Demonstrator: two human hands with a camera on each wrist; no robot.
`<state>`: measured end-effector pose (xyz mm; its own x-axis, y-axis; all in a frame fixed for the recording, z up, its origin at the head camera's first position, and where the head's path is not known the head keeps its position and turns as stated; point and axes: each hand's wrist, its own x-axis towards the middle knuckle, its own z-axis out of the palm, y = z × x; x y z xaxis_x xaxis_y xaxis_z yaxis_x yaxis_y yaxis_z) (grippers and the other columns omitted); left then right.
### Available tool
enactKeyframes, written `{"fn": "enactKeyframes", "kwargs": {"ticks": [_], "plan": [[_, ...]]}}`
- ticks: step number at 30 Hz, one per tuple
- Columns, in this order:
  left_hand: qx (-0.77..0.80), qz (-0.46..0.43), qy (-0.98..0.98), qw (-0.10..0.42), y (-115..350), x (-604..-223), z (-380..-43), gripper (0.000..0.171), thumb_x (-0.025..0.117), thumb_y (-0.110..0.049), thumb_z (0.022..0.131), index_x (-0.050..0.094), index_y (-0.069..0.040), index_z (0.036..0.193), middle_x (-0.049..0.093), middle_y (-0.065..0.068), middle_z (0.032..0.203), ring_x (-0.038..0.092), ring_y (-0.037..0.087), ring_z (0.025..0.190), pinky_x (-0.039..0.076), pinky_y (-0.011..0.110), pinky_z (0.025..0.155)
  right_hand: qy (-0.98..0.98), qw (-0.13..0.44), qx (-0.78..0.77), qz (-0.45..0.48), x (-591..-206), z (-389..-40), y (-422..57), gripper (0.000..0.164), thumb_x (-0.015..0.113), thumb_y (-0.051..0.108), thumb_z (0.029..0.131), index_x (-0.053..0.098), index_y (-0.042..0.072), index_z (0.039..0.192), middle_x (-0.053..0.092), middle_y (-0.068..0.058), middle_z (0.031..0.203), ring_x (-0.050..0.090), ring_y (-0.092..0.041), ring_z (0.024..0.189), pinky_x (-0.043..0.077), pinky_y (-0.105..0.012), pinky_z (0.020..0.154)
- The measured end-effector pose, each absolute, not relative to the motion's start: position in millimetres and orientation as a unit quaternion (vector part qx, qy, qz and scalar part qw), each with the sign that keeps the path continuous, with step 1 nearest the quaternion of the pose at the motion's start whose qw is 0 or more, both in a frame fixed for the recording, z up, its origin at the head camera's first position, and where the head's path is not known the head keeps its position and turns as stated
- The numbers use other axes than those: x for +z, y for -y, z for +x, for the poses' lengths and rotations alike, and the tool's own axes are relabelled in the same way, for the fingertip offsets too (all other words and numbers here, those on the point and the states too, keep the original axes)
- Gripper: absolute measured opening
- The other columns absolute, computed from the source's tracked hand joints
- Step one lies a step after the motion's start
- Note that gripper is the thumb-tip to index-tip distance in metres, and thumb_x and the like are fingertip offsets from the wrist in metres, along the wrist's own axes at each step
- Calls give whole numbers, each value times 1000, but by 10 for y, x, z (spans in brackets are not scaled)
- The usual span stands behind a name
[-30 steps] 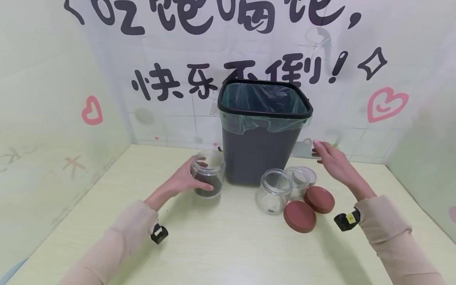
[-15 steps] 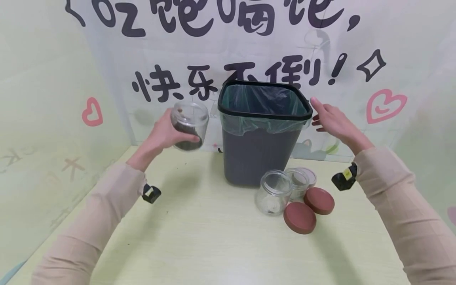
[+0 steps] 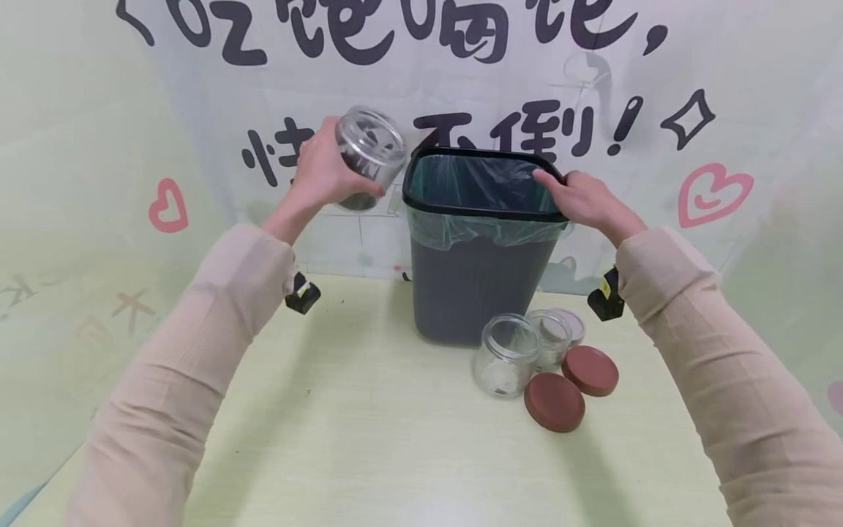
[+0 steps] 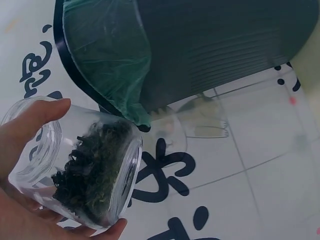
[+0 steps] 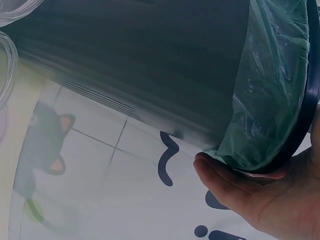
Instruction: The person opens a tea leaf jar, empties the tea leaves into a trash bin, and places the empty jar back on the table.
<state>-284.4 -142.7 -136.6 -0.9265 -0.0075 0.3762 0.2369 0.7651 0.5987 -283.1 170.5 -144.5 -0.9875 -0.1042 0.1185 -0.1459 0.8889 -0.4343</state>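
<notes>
My left hand (image 3: 326, 168) grips a clear glass jar (image 3: 372, 150), lidless and tilted toward the bin, up beside its left rim. Dark, curly dried leaves (image 4: 92, 172) lie heaped toward the jar's bottom in the left wrist view. At the right rim of the dark grey trash bin (image 3: 477, 282), my right hand (image 3: 586, 199) holds on, thumb over the black edge and fingers outside below it. A green translucent plastic bag (image 3: 448, 228) lines the bin and folds over its rim.
An open glass jar (image 3: 503, 359) with a little pale stuff in it stands at the bin's front right. Behind it are a smaller jar (image 3: 549, 337) and a pale round lid (image 3: 574, 326). Two reddish-brown lids (image 3: 555, 402) lie alongside. Printed sheets (image 3: 309, 88) wall the table.
My left hand has lifted the jar off the table, up to the bin's left rim, and tilted it. My right hand has moved up and left onto the bin's right rim.
</notes>
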Motion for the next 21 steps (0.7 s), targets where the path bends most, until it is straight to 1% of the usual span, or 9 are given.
{"fn": "enactKeyframes", "kwargs": {"ticks": [2,4,6,7,9,11,13,17,21], "plan": [[-324,-64,924,194,1382,-1304,-2869,94,80,-17,58,27,-7,134,40,10,132,32,26,122,30,40,99,972,44,221,64,-1448,-2852,-1686,57,26,53,91,41,-1,78,42,-14,75,46,-35,81,35,-40,71],[-310,-68,926,203,1333,-1250,-2899,94,80,-17,58,26,-8,135,39,9,132,32,25,123,28,38,101,975,36,212,60,-1446,-2875,-1670,61,28,51,91,43,-7,90,46,-22,86,46,-38,89,37,-44,77],[-295,-73,929,210,1281,-1205,-2924,94,80,-17,59,26,-8,135,39,9,133,32,25,123,27,38,101,978,27,200,57,-1443,-2900,-1657,61,31,48,92,42,-12,98,46,-28,98,45,-40,95,36,-47,84],[-287,-73,931,212,1254,-1187,-2935,94,80,-17,59,25,-9,136,39,9,133,32,25,122,28,38,100,979,24,192,57,-1442,-2913,-1652,60,33,46,92,42,-13,99,45,-29,101,45,-41,96,36,-48,85],[-277,-66,935,209,1200,-1156,-2954,95,79,-17,61,23,-11,137,38,9,134,30,26,122,30,42,98,983,20,174,57,-1435,-2941,-1642,54,36,42,92,45,-12,94,47,-27,97,46,-40,93,37,-47,84],[-270,-57,938,208,1149,-1127,-2970,96,79,-15,61,22,-13,138,36,8,135,29,27,122,31,47,95,985,21,160,59,-1428,-2968,-1633,46,40,37,91,46,-8,85,47,-22,88,48,-37,87,39,-45,80],[-260,-50,942,207,1102,-1110,-2990,96,78,-15,62,21,-16,139,34,8,136,27,28,122,31,51,93,987,22,146,61,-1420,-2993,-1623,41,41,33,91,48,-7,82,47,-19,84,49,-36,84,40,-43,77],[-231,-60,947,214,1015,-1097,-3033,96,78,-13,63,20,-18,140,30,8,139,24,30,123,28,55,93,989,14,138,58,-1407,-3020,-1617,36,41,26,90,49,-9,86,48,-21,88,49,-33,80,41,-40,71],[-183,-82,954,224,943,-1104,-3069,96,78,-13,63,20,-18,139,29,9,140,23,33,123,29,55,92,988,-10,148,41,-1391,-3022,-1613,26,40,19,89,44,-2,76,46,-18,85,50,-25,65,43,-31,56]]}}
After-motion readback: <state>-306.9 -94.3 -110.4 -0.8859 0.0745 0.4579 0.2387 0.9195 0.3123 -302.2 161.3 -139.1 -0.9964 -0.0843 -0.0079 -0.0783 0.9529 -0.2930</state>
